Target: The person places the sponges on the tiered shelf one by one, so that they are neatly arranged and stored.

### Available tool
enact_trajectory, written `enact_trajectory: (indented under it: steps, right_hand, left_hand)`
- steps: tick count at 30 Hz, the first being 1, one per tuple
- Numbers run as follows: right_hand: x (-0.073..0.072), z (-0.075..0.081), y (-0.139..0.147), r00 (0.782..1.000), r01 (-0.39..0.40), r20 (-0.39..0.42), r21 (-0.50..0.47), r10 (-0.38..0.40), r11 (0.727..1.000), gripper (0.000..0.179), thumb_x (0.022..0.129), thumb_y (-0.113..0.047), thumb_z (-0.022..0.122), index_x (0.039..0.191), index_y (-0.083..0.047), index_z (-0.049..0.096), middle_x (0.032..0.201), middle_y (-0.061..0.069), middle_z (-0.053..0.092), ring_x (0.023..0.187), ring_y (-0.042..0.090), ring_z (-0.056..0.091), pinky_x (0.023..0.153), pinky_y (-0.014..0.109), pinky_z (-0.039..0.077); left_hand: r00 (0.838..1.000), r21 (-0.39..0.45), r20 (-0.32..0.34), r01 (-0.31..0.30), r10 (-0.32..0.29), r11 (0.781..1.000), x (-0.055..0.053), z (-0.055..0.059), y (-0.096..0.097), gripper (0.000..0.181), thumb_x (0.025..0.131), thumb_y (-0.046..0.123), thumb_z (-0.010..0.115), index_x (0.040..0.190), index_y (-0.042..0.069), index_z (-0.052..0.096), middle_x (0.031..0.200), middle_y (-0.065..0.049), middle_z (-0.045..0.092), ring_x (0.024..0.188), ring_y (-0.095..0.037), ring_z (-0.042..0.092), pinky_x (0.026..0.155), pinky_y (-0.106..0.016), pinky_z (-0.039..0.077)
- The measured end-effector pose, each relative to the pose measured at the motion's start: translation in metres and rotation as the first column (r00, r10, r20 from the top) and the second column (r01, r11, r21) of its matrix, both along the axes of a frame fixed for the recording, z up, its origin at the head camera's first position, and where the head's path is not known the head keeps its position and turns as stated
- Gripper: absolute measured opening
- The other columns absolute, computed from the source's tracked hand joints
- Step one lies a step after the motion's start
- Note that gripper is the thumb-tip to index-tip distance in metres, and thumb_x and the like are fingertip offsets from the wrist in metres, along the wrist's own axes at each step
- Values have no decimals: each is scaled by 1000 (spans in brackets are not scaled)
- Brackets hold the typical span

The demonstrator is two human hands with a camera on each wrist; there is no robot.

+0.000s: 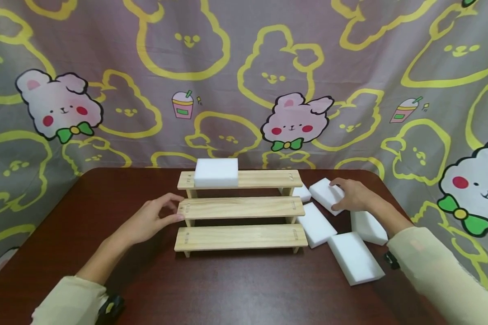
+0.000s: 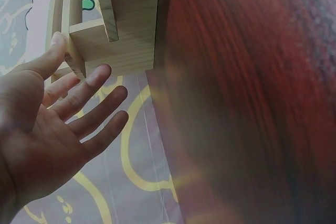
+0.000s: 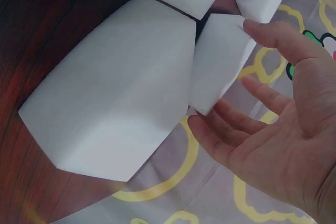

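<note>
A cartoon-printed curtain (image 1: pixel 221 95) hangs behind a dark reddish wooden surface (image 1: pixel 236 289), and on that stands a three-tier wooden stand (image 1: pixel 241 238). The person's left hand (image 1: pixel 152 220) lightly pinches the left end of its middle shelf (image 1: pixel 237 208), the remaining fingers spread loosely. Over at right, the right hand (image 1: pixel 354 196) spans a white foam block (image 1: pixel 324 193), thumb and fingertips at opposite edges; I can't tell whether it's lifted. Four loose blocks (image 1: pixel 355 258) lie around it, beside the stand; another block (image 1: pixel 215 172) sits toward the top shelf's left end. I'd call this step picking up a block; the next move calls for raising it clear of its neighbours.
</note>
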State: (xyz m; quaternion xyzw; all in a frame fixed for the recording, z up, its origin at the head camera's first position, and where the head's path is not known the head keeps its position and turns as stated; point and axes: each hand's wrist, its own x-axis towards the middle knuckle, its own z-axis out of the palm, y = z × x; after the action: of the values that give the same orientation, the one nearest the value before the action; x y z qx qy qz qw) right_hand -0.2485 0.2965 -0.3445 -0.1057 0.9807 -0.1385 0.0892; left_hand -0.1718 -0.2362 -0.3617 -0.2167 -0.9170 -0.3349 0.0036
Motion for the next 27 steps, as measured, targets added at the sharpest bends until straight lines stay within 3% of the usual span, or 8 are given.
enact_trajectory:
  steps: [5, 12, 18, 27]
  right_hand:
    - [-1, -1, 7, 998, -38, -56, -36, 36, 999, 67, 77, -14, 87, 132, 8, 57, 115, 30, 64, 90, 35, 61, 73, 46, 50]
    - [1, 2, 13, 991, -60, -124, -65, 51, 996, 64, 78, -13, 85, 131, 9, 56, 117, 31, 62, 91, 36, 62, 74, 49, 52]
    - [1, 9, 14, 988, -51, -152, -99, 36, 994, 60, 80, -14, 85, 129, 6, 57, 117, 33, 62, 89, 37, 62, 69, 47, 52]
    - [1, 16, 14, 975, -39, -221, -151, 5, 988, 56, 82, -13, 83, 129, 5, 59, 121, 32, 60, 95, 42, 61, 73, 53, 52]
  left_hand:
    - [1000, 7, -2, 7, -7, 1000, 0, 1, 1, 40, 98, 19, 74, 131, 0, 60, 96, -2, 72, 92, -23, 65, 83, -49, 49]
    - [1000, 11, -8, 10, -10, 1000, 1, 1, 1, 40, 97, 19, 74, 130, 0, 61, 95, -1, 72, 91, -22, 64, 83, -48, 48]
    - [1000, 12, -8, 11, -11, 1000, 1, -1, 0, 40, 98, 18, 74, 130, -1, 61, 94, -2, 72, 92, -23, 64, 83, -49, 48]
    - [1000, 4, -7, -4, 4, 1000, 0, -2, 0, 40, 97, 19, 75, 130, 1, 61, 95, -1, 72, 94, -24, 65, 85, -51, 48]
